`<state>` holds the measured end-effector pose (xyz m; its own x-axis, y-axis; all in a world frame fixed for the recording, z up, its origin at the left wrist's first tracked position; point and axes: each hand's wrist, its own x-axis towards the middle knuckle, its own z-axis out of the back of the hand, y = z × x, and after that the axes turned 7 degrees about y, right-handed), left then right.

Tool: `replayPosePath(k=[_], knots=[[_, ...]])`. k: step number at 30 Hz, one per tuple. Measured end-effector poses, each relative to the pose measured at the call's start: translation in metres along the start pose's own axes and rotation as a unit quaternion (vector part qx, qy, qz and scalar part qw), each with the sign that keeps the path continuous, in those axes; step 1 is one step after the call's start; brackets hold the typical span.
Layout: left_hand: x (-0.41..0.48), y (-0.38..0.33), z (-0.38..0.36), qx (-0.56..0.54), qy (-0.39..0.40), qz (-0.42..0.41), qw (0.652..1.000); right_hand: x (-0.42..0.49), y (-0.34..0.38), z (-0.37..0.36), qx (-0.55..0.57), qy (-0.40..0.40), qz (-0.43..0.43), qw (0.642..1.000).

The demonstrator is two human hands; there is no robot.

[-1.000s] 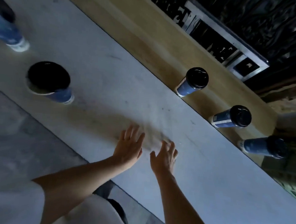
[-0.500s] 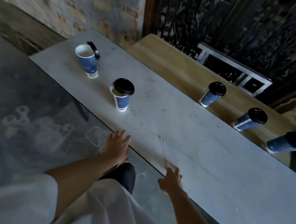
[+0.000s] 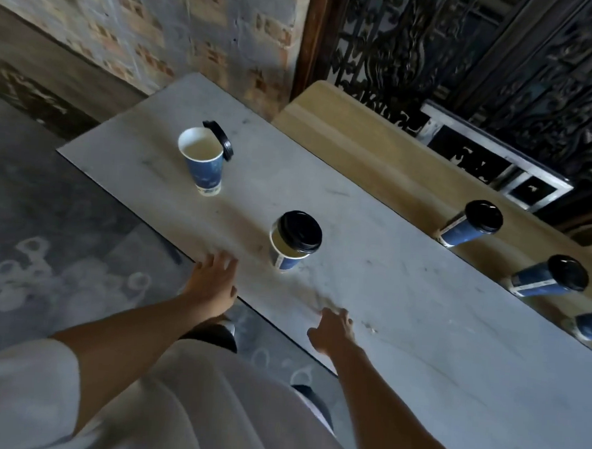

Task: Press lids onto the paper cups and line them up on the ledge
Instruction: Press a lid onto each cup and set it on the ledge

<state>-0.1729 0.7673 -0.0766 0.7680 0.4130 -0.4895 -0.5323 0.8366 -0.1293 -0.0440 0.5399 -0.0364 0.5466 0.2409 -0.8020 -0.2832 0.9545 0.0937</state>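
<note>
- Left hand [image 3: 212, 281] and right hand [image 3: 332, 329] at the near bench [image 3: 419, 333] edge, fingers loosely spread, empty.
- Nearest cup [image 3: 292, 244]: lid [image 3: 299, 230] askew, unseated; a careless press could tip it.
- Far-left cup [image 3: 203, 161] open, its lid [image 3: 221, 143] leaning on the rim, could slip.
- Lidded cups [image 3: 471, 228] stand right, on the ledge [image 3: 377, 160].

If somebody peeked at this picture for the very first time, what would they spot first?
Probably the blue paper cup with a black lid sitting crooked on top, mid-way along the grey marble counter, just beyond the empty left hand. Farther back stands an open blue paper cup, a black lid leaning on its rim. Lidded blue cups line the tan wooden ledge at right.
</note>
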Motion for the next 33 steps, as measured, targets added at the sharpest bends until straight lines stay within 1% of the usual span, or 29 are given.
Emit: replayPosePath(k=[2,3,5,7,9,10,11,13,15,16,18,19,22,24,26,33], knots=[[0.013,0.018,0.009,0.013,0.012,-0.026,1.000,0.007,0.022,0.010,0.016,0.012,0.015,1.000],[0.019,0.026,0.015,0.018,0.018,-0.038,0.999,0.010,0.032,0.018,0.037,0.004,0.024,0.999],[0.031,0.033,0.030,0.000,0.037,-0.060,0.998,0.011,0.046,0.041,0.095,-0.047,0.034,0.994],[0.039,0.032,0.044,-0.089,0.053,-0.092,0.990,0.010,0.051,0.069,0.203,-0.120,0.032,0.971],[0.045,0.025,0.057,-0.220,0.051,-0.129,0.966,0.005,0.052,0.100,0.348,-0.174,0.045,0.920],[0.046,0.022,0.062,-0.272,0.041,-0.142,0.951,0.001,0.051,0.114,0.395,-0.181,0.058,0.899],[0.047,0.018,0.065,-0.312,0.030,-0.152,0.938,-0.004,0.052,0.125,0.411,-0.173,0.076,0.892],[0.048,0.011,0.069,-0.367,0.025,-0.173,0.914,-0.016,0.055,0.140,0.390,-0.121,0.125,0.904],[0.049,0.006,0.072,-0.395,0.042,-0.199,0.896,-0.025,0.064,0.144,0.316,-0.076,0.167,0.931],[0.050,0.004,0.073,-0.399,0.052,-0.210,0.891,-0.028,0.068,0.144,0.268,-0.068,0.183,0.943],[0.050,-0.002,0.075,-0.403,0.056,-0.226,0.885,-0.030,0.076,0.137,0.182,-0.081,0.203,0.959],[0.050,-0.006,0.077,-0.410,0.053,-0.232,0.880,-0.031,0.081,0.134,0.157,-0.090,0.208,0.961],[0.052,-0.016,0.084,-0.442,0.028,-0.277,0.852,-0.030,0.092,0.127,0.129,-0.125,0.206,0.962],[0.054,-0.022,0.088,-0.449,0.016,-0.305,0.840,-0.027,0.097,0.123,0.121,-0.144,0.199,0.962],[0.055,-0.025,0.091,-0.451,0.017,-0.305,0.838,-0.026,0.099,0.122,0.116,-0.155,0.199,0.961],[0.060,-0.027,0.086,-0.430,0.040,-0.287,0.855,-0.033,0.101,0.110,0.086,-0.182,0.226,0.953]])
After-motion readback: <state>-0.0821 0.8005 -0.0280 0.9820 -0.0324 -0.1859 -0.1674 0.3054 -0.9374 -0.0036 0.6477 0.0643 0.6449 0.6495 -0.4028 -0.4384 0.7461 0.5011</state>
